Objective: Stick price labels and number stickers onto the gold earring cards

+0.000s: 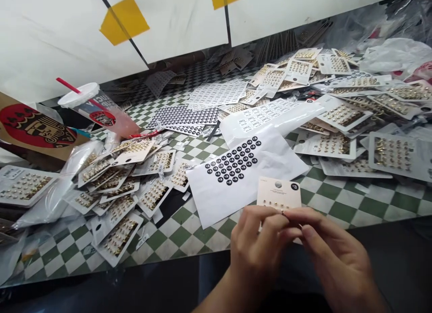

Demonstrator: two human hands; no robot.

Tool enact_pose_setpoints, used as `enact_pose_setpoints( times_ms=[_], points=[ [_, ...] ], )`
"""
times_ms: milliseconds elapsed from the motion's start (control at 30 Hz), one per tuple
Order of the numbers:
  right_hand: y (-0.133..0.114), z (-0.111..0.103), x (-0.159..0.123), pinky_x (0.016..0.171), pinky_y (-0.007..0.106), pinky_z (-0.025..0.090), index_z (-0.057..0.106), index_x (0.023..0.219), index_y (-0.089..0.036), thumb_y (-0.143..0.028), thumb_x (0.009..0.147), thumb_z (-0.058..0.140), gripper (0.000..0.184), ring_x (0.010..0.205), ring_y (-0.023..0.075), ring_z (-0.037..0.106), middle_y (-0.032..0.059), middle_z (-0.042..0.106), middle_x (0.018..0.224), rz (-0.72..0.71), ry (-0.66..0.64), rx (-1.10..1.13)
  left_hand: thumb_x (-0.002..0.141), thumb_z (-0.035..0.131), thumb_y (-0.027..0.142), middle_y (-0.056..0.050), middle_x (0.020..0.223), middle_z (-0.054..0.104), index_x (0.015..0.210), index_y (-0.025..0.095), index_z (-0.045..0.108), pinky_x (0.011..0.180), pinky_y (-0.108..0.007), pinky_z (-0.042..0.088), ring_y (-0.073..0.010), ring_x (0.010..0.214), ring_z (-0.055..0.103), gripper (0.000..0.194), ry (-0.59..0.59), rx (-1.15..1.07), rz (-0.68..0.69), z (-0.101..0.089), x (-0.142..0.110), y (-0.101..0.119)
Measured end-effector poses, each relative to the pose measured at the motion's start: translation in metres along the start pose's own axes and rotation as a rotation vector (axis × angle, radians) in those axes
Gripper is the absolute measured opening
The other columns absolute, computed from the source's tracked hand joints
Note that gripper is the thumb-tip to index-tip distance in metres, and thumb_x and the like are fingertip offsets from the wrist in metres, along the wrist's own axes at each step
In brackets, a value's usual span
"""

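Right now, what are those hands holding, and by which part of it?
The left hand and the right hand grip a white $3 earring card by its lower part.

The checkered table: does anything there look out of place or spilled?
Yes. A plastic cup with a red straw lies tilted on its side beside the earring cards. It looks odd because a drink normally stands upright, and pink liquid shows inside.
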State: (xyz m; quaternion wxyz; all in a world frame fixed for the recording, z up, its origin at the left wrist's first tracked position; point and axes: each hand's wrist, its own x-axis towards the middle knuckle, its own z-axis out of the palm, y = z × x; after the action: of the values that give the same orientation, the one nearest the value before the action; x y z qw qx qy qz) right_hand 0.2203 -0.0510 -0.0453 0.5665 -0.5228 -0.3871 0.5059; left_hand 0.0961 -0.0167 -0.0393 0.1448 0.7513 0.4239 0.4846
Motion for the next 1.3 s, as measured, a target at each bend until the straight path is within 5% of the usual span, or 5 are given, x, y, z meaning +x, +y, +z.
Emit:
enact_pose_setpoints(
  times_ms=[333, 533, 767, 1067, 1300],
  points=[
    [-0.008, 0.004, -0.001, 0.085, 0.018, 0.051, 0.072, 0.089, -0.031, -0.031, 0.084, 0.061, 0.012, 0.092, 0.0133, 0.063, -0.0018, 0.068, 0.095, 0.077, 0.033, 0.178, 0.084, 0.059, 0.022, 0.0, 0.082, 0.062, 0.081, 0.017, 0.06, 0.073, -0.021, 0.049, -0.0107, 0.078, 0.06, 0.007, -0.318, -0.612, -0.722, -0.009, 0.02, -0.001],
    [-0.006, -0.005, 0.004, 0.084, 0.026, 0.052, 0.067, 0.098, -0.033, -0.032, 0.087, 0.055, 0.016, 0.094, 0.0158, 0.062, -0.0003, 0.066, 0.097, 0.045, 0.016, -0.029, 0.083, 0.06, 0.022, -0.001, 0.082, 0.06, 0.079, 0.017, 0.06, 0.073, -0.022, 0.047, -0.0115, 0.079, 0.058, 0.007, -0.381, -0.653, -0.708, -0.01, 0.023, -0.006],
    [0.017, -0.032, 0.046, 0.089, 0.053, 0.041, 0.063, 0.104, -0.02, -0.04, 0.079, 0.057, 0.033, 0.102, 0.0338, 0.045, 0.0119, 0.055, 0.099, -0.246, 0.239, -1.038, 0.084, 0.056, 0.019, -0.001, 0.082, 0.059, 0.077, 0.018, 0.058, 0.073, -0.025, 0.046, -0.0129, 0.08, 0.056, 0.008, -0.29, -0.407, -0.599, 0.004, 0.032, -0.025],
    [-0.007, -0.006, 0.044, 0.07, 0.028, 0.052, 0.053, 0.096, -0.026, -0.034, 0.083, 0.06, 0.017, 0.078, 0.0161, 0.061, 0.002, 0.062, 0.087, 0.058, -0.045, -0.19, 0.084, 0.057, 0.018, 0.003, 0.081, 0.063, 0.084, 0.023, 0.06, 0.074, -0.027, 0.042, -0.0135, 0.08, 0.055, 0.006, -0.337, -0.183, -0.472, 0.009, 0.045, -0.012],
    [-0.012, -0.001, 0.039, 0.073, 0.027, 0.052, 0.06, 0.103, -0.025, -0.034, 0.083, 0.06, 0.021, 0.083, 0.0165, 0.062, 0.0031, 0.065, 0.096, 0.021, -0.059, -0.14, 0.084, 0.059, 0.02, 0.001, 0.083, 0.064, 0.079, 0.02, 0.061, 0.074, -0.027, 0.043, -0.0137, 0.081, 0.056, 0.005, -0.354, -0.217, -0.529, 0.001, 0.052, -0.007]
  ],
)
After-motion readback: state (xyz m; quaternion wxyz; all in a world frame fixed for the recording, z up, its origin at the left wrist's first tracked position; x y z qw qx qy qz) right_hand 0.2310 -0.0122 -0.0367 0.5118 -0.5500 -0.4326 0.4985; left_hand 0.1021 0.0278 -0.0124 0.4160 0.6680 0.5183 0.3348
